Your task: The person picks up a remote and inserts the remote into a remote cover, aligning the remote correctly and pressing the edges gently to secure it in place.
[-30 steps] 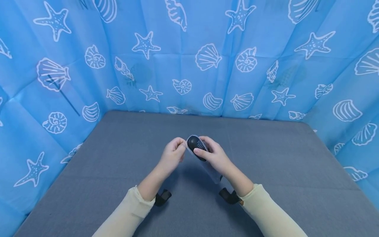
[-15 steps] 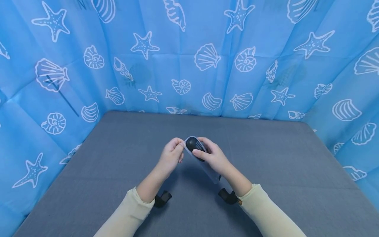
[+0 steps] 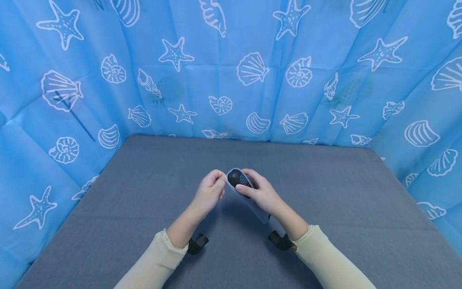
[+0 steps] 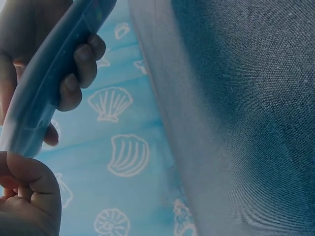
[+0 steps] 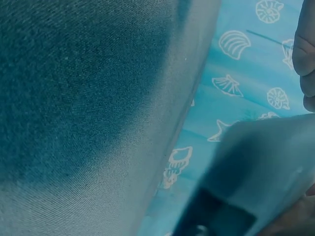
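Note:
A long, slim black object with a rounded end and small pale print sits inside a translucent cover. Its exact kind does not show. My right hand grips it round the sides, thumb lying across the printed face. At the far end my left hand pinches the cover's edge between thumb and curled fingers. In the left wrist view the covered object slants down to my left hand, with right-hand fingers wrapped round its side. The right wrist view shows the cover's blurred near end.
The grey cloth-covered table lies below both hands. A blue curtain with white shells and starfish hangs along its back and sides. Black wrist mounts stick out under the forearms, close over the tabletop.
Hands and covered object shift only very slightly; both grips stay the same. The head view has drifted a little.

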Motion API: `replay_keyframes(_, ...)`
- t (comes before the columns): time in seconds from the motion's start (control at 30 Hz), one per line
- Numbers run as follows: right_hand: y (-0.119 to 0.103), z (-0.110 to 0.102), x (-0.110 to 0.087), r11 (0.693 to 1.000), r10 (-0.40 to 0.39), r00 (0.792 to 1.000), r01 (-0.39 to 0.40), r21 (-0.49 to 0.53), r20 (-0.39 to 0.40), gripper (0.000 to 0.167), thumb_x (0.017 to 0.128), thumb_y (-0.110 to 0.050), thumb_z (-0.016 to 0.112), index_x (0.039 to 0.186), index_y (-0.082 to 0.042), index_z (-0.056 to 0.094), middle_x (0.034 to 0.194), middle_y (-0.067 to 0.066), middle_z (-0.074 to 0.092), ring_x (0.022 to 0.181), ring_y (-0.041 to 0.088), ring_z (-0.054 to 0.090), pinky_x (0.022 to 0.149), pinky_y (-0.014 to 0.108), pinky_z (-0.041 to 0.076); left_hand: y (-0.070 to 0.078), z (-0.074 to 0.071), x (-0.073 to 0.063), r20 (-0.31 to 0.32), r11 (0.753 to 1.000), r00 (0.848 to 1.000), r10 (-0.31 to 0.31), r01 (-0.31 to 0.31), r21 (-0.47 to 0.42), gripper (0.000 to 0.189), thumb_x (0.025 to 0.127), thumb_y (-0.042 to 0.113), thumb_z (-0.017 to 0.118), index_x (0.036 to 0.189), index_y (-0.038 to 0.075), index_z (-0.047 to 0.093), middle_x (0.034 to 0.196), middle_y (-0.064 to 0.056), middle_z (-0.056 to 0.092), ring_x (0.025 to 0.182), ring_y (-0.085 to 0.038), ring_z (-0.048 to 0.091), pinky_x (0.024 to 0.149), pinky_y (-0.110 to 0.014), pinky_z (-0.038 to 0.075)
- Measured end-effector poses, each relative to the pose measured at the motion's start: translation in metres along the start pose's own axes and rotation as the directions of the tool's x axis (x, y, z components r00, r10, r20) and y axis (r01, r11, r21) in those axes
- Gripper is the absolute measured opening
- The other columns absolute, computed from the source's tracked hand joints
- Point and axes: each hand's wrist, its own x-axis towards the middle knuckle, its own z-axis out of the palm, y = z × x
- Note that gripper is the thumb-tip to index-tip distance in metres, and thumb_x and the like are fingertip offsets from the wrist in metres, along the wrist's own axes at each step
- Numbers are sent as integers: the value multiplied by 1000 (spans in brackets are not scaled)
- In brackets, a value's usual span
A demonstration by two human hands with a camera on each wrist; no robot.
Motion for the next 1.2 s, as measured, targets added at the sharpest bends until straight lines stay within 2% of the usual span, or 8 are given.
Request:
replay_keyframes(0.17,-2,1,2,998,55,998,-55,-9,15,47,95,-23,59,135,0,48,106,16,60,84,21,54,68,32,44,-2,-3,-1,40,998,999,23,-26,65,13,99,4,41,91,-3,50,60,-1,42,53,-13,41,50,-24,33)
replay_keyframes(0.4,-5,6,4,991,95,993,-100,92,64,49,101,-25,50,143,0,41,133,20,50,109,28,50,87,37,42,-1,-8,3,49,1000,999,20,-20,-3,13,99,3,39,92,-3,49,58,-2,49,54,-12,50,56,-24,44)
replay_keyframes(0.47,-6,7,6,985,119,992,-124,119,52,46,102,-25,49,139,2,44,129,20,53,108,27,51,88,37,42,-2,-9,4,47,1000,999,8,-8,-8,14,100,3,39,92,-3,49,59,-2,51,55,-12,51,57,-23,44)
replay_keyframes(0.6,-6,10,8,964,199,980,-201,175,26,36,100,-25,53,123,4,53,107,13,60,95,22,53,83,35,41,-3,-11,4,55,1000,998,-8,8,15,15,101,3,38,93,-2,49,60,-4,52,57,-14,51,59,-25,44)
replay_keyframes(0.73,-7,14,9,941,250,968,-251,228,32,28,100,-22,53,114,2,50,97,9,58,89,19,51,78,33,40,-4,-12,4,48,999,999,-9,8,36,13,99,3,39,92,-2,49,59,-5,51,57,-17,50,59,-27,44)
replay_keyframes(0.9,-11,17,11,965,243,970,-240,109,-20,30,100,-22,55,120,0,50,100,12,57,87,22,52,73,33,41,-11,-9,6,2,999,1000,-30,30,16,13,98,1,39,89,-2,49,58,-3,50,56,-15,51,59,-26,44)
replay_keyframes(1.0,-11,19,11,972,234,971,-233,25,-53,31,99,-22,57,122,-3,52,101,12,55,87,24,51,72,35,40,-17,-7,6,-31,998,998,-50,48,-40,13,97,-1,39,88,-2,48,60,-2,50,57,-11,52,60,-23,45)
replay_keyframes(1.2,-5,22,9,973,230,970,-231,-5,-78,29,98,-21,59,121,-5,53,99,10,55,85,23,51,70,35,40,-20,-5,4,-34,995,997,-75,72,-72,13,97,0,39,88,-1,48,62,-2,51,59,-10,53,60,-22,46)
